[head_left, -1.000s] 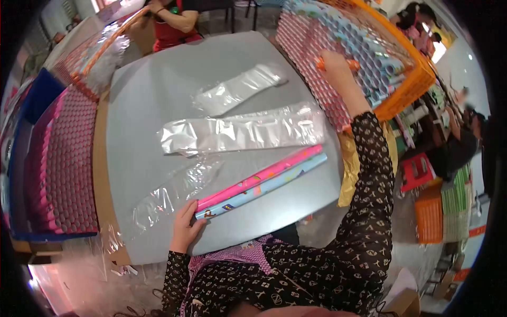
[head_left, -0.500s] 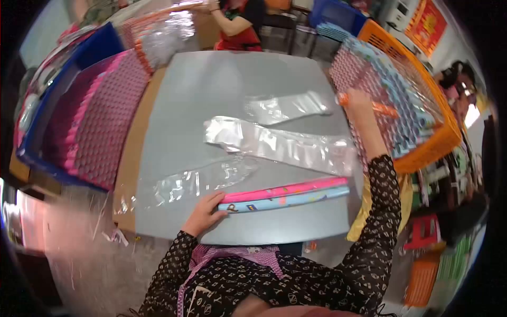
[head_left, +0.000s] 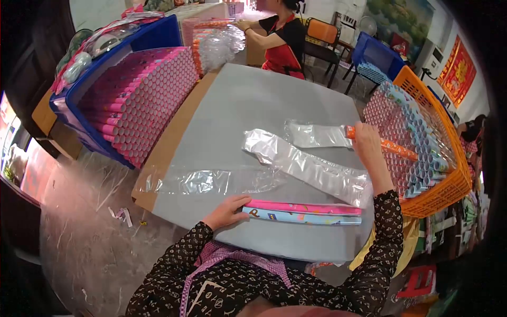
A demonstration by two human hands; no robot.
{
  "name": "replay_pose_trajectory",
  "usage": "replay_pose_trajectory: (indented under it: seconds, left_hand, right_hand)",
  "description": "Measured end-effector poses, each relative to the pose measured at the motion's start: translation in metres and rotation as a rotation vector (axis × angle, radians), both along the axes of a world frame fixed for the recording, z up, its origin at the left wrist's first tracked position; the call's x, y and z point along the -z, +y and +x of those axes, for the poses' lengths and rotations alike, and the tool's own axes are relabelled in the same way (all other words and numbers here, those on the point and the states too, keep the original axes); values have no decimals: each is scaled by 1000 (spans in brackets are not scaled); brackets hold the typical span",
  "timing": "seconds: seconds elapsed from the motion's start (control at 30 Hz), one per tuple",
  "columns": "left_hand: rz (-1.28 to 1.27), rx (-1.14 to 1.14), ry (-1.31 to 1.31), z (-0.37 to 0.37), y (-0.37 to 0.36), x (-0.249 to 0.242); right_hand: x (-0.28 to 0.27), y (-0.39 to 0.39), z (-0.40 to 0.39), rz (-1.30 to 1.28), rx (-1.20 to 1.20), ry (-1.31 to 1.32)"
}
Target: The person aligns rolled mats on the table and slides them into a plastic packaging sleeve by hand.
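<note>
My left hand [head_left: 228, 212] grips the left ends of a pink patterned tube [head_left: 306, 207] and a light blue patterned tube [head_left: 303, 217], which lie side by side near the table's front edge. My right hand [head_left: 368, 145] is closed round an orange patterned tube [head_left: 398, 150] at the table's right side. Its left end reaches over a clear plastic sleeve [head_left: 319, 136], and its right end overlaps the stacked tubes in the orange crate. Other clear sleeves lie on the table: a long one [head_left: 311, 166] in the middle and a flatter one [head_left: 206, 181] at the left.
The grey table [head_left: 232, 111] has a cardboard strip [head_left: 182, 132] along its left side. A blue crate [head_left: 119, 45] of pink tubes stands left, an orange crate [head_left: 443, 195] of blue and red-rimmed tubes right. Across the table, a person in a red apron [head_left: 282, 50] handles plastic-wrapped tubes.
My view has swung, so the table and crates sit further right and lower. The orange tube in my right hand has come leftward over the table. My left hand keeps its grip.
</note>
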State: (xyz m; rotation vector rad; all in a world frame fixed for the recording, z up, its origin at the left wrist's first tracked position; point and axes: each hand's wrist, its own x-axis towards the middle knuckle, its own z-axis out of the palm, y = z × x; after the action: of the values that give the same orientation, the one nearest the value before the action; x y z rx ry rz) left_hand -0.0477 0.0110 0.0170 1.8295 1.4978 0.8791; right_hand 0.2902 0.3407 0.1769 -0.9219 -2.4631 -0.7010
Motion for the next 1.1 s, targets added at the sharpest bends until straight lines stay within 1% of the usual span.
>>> replay_pose_trajectory:
  seconds: [0.13, 0.2, 0.23, 0.27, 0.33, 0.47, 0.53, 0.57, 0.6, 0.67, 0.73, 0.77, 0.83, 0.87, 0.9, 0.93, 0.97, 1.0, 1.03, 1.07, 1.1]
  left_hand:
    - [28, -44, -21, 1, -2, 6]
    - [69, -17, -19, 0, -1, 3]
    - [1, -36, -40, 2, -4, -3]
    - [-9, -62, -46, 2, -4, -1]
    - [87, -30, -18, 1, -3, 2]
    - [76, -8, -30, -1, -1, 7]
    - [58, -2, -50, -1, -3, 2]
    - [57, -14, -25, -1, -3, 3]
    - [58, -26, -1, -1, -2, 4]
    - [37, -34, -20, 0, -2, 3]
    - [60, -35, -7, 2, -3, -2]
    - [86, -40, -22, 3, -3, -4]
    - [143, -44, -39, 0, 1, 16]
    - [9, -86, -107, 4, 0, 1]
    - [28, -82, -115, 3, 1, 7]
    - [-120, -66, -142, 9, 1, -25]
    - [-32, -17, -4, 1, 7, 1]
    - [12, -61, -56, 1, 3, 17]
    - [70, -114, -103, 2, 3, 28]
    - [54, -104, -120, 1, 5, 31]
    - [41, -89, -93, -3, 6, 30]
  right_hand:
    - [-10, -20, -20, -56, -57, 11]
    - [-19, -33, -32, -63, -85, 7]
    - [-27, -44, -38, -81, -102, 37]
    - [-35, -52, -42, -101, -114, 67]
    - [-50, -66, -48, -124, -144, 77]
    - [-86, -99, -52, -172, -181, 151]
    - [-103, -116, -52, -130, -156, 317]
    - [-108, -114, -41, -196, -121, 353]
    - [-120, -129, -41, -277, -185, 516]
    - [-131, -121, -11, -121, -223, 524]
    - [-134, -128, 29, -327, -132, 778]
    - [-138, -133, 41, -343, -110, 768]
    - [-137, -150, 71, -267, -353, 1095]
    - [-126, -145, 103, -294, -299, 1077]
    - [-111, -133, 149, -414, -384, 1333]
    - [-97, -132, 182, -522, -462, 1597]
    - [-83, -145, 201, -688, -554, 1828]
    - [-64, -152, 230, -751, -463, 1747]
    - [-37, -153, 264, -814, -496, 1863]
    - [-14, -155, 288, -880, -536, 1977]
    - [3, -177, 273, -803, -375, 1968]
